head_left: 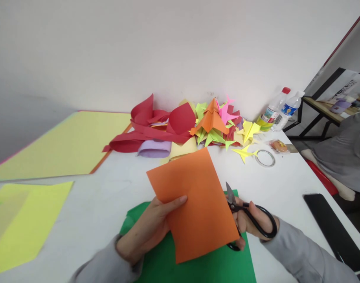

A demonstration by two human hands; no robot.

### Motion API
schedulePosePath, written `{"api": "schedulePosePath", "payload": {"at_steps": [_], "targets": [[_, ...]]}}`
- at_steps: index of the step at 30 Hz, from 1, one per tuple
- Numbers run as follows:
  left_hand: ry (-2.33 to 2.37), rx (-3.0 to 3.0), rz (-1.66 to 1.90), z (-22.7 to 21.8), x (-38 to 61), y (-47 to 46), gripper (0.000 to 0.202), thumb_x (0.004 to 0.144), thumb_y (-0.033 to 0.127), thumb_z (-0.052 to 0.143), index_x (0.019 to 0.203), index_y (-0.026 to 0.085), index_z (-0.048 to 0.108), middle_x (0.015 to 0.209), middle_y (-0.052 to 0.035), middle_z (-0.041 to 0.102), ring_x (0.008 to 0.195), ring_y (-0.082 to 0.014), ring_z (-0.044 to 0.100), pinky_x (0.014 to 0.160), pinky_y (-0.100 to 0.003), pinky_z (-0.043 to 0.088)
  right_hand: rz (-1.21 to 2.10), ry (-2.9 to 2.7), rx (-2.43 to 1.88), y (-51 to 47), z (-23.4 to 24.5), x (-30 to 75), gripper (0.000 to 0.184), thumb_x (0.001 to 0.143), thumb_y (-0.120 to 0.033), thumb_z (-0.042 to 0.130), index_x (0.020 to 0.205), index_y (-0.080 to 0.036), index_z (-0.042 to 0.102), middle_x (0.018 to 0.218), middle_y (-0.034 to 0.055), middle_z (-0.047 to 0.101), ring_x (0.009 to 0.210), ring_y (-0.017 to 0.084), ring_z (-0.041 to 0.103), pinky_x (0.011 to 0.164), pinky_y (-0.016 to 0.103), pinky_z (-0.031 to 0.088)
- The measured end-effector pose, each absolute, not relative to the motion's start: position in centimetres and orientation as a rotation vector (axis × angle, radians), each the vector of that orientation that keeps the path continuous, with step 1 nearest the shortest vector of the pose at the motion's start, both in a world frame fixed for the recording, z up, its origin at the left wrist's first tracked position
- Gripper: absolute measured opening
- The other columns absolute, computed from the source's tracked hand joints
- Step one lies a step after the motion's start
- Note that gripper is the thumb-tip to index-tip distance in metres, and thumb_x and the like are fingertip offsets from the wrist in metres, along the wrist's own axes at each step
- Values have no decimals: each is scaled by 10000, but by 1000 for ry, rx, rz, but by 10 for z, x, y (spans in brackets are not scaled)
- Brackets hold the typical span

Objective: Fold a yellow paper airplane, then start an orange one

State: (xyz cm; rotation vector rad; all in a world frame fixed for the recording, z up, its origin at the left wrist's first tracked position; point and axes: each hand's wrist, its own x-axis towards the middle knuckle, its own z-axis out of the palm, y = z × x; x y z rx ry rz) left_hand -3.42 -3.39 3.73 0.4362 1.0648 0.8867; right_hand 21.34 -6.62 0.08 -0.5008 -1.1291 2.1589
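A white table [109, 196] bears a paper heap [182, 125] beyond orange sheet [194, 204] and scissors [246, 213].

White wall [180, 47] — white table [109, 186]

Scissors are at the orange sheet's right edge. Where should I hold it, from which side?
Probably the orange sheet's left edge, from the left, where the left hand pinches it, thumb on top: the scissors in the right hand occupy the right edge.
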Motion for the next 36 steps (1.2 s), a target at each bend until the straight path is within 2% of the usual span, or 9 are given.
{"api": "schedulePosePath", "payload": {"at_steps": [7,11,17,23,31,36], "targets": [[1060,437,907,34,-35,-35,546,667,180,838,1184,181,661,1214,-138,702,1107,-342,669,855,-386,613,2128,-1135,-582,-67,-1,214,900,812,-842,351,1435,-192,336,610,-36,598,385,96,433,469,237,328],[1091,409,927,35,-35,-32,504,678,151,821,1159,180,673,1200,-128,710,1049,-325,697,820,-377,626,2115,-1147,-557,-66,1,215,925,816,-843,333,1472,-191,293,595,-40,599,370,92,412,457,234,325],[1092,441,946,32,-39,-29,582,685,155,827,1231,206,635,1282,-115,668,1041,-299,703,765,-327,639,2112,-1071,-460,-65,1,215,861,843,-786,402,1449,-177,345,586,-26,623,379,99,428,445,213,297],[1063,468,958,30,-42,-29,624,705,174,824,1284,231,598,1335,-102,635,1090,-297,681,799,-329,634,2123,-1064,-434,-65,-2,215,898,852,-790,376,1492,-168,275,603,-10,641,385,108,451,441,218,311],[1086,440,917,33,-37,-33,628,638,180,861,1223,178,632,1225,-125,698,1046,-319,698,798,-357,628,2151,-1056,-508,-67,-1,214,891,814,-831,376,1430,-188,344,621,-28,629,363,85,439,411,203,321],[1060,453,883,31,-35,-36,652,631,220,871,1233,175,625,1204,-135,707,1076,-345,682,801,-367,619,2168,-1013,-540,-68,-3,212,870,792,-826,438,1395,-201,386,674,-26,640,351,68,451,401,200,372]]}}
